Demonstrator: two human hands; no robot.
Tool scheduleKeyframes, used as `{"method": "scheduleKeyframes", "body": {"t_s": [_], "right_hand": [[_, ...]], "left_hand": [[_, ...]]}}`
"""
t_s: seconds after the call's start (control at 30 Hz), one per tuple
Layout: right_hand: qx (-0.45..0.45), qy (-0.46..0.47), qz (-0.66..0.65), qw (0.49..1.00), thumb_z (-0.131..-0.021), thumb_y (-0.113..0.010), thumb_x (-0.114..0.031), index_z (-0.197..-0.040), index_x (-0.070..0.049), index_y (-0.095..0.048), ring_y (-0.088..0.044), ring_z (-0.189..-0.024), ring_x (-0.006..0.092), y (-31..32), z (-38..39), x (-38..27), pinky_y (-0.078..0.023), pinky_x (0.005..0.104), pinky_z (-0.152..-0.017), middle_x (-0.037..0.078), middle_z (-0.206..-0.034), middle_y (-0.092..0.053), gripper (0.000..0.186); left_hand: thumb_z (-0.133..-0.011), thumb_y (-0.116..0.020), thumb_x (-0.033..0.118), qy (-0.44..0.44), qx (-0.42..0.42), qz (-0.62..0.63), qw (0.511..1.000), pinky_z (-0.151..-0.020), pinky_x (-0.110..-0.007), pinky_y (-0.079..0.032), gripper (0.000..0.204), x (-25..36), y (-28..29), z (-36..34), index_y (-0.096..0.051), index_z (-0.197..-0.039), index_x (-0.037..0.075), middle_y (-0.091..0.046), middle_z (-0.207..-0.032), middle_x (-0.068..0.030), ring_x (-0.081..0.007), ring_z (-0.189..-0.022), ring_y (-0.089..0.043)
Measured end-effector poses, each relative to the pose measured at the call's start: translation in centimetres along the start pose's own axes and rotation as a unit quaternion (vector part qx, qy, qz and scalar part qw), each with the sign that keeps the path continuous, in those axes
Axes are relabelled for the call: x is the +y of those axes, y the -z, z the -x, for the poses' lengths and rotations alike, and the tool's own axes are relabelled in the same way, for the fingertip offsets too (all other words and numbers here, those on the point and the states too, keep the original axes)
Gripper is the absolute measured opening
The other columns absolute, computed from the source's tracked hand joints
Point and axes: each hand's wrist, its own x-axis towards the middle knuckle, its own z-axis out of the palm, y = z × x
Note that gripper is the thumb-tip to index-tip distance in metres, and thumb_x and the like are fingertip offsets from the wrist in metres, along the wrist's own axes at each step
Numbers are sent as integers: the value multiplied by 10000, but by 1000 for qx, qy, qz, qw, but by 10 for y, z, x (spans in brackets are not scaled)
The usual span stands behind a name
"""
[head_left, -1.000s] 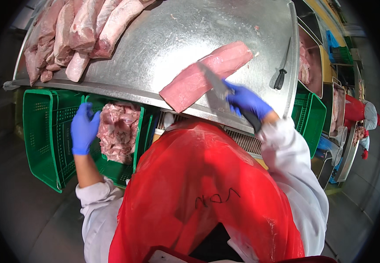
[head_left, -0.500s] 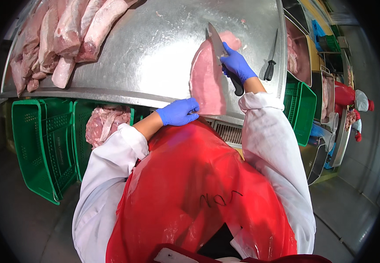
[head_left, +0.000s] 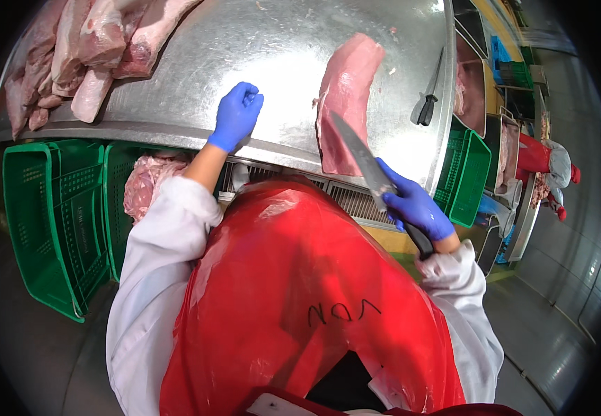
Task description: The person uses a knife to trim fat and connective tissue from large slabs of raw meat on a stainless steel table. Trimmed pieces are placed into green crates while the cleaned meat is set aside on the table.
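My right hand (head_left: 417, 209), in a blue glove, grips the black handle of a broad-bladed butcher's knife (head_left: 364, 154). The blade points up and left, its tip over the lower half of a long pink slab of meat (head_left: 350, 90). That slab lies lengthwise on the metal table (head_left: 175, 111), its lower end close to the near edge. Left of the slab and apart from it, my gloved left hand (head_left: 236, 114) is above the table with its fingers curled in. Whatever those fingers may hold is hidden.
Large pale cuts of meat (head_left: 99, 48) are piled at the table's far left. A slim knife (head_left: 430, 97) lies near the right edge. Green crates (head_left: 54, 222) stand below on the left, one holding meat (head_left: 151, 182). Another green crate (head_left: 468, 177) and a co-worker (head_left: 546, 163) are at right.
My right hand has drawn the knife from the slab's upper part toward me. My left hand has left the slab's lower end and moved left and farther over the table. The slab's upper end has shifted.
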Motion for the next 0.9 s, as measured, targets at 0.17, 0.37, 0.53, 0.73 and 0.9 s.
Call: {"method": "scheduleKeyframes", "body": {"t_s": [0.17,0.37,0.53,0.73,0.9], "right_hand": [[169,65,-72,981,-957,-510,-42,-1558,-262,-270,-482,-503,83,23,9,-7,-445,248,-451,14,-699,-552,684],[235,126,-26,963,-943,-541,-101,-1561,-262,-251,-550,-533,125,20,-78,5,-507,304,-499,59,-657,-569,701],[268,217,205,916,-947,-505,-187,-1555,-136,-208,-680,-707,414,4,-197,-26,-534,474,-660,312,-848,-656,678],[276,236,323,874,-934,-457,-118,-1522,-81,-247,-640,-669,447,-16,-220,-1,-517,512,-650,319,-812,-635,625],[173,182,366,896,-923,-531,-139,-1540,-114,-215,-613,-637,463,-45,-102,40,-501,504,-635,331,-783,-608,694]], "left_hand": [[-862,-669,364,-12,-80,-59,995,-866,-419,-512,414,28,-97,-49,-620,-1121,45,-675,-1057,-181,-332,-976,-659],[-985,-370,304,-59,-308,-246,917,-926,-467,-475,389,12,-133,-77,-643,-1114,59,-665,-1107,-195,-377,-1050,-621],[-952,-413,281,-103,-281,-256,919,-876,-480,-484,329,20,-112,-79,-655,-1030,73,-674,-1032,-204,-398,-975,-629],[-935,-459,262,-124,-288,-302,900,-841,-479,-498,277,36,-104,-80,-651,-1000,74,-682,-1004,-183,-389,-940,-642],[-928,-480,231,-157,-304,-328,881,-809,-475,-505,236,31,-101,-73,-660,-989,90,-683,-984,-175,-372,-911,-649]]}}
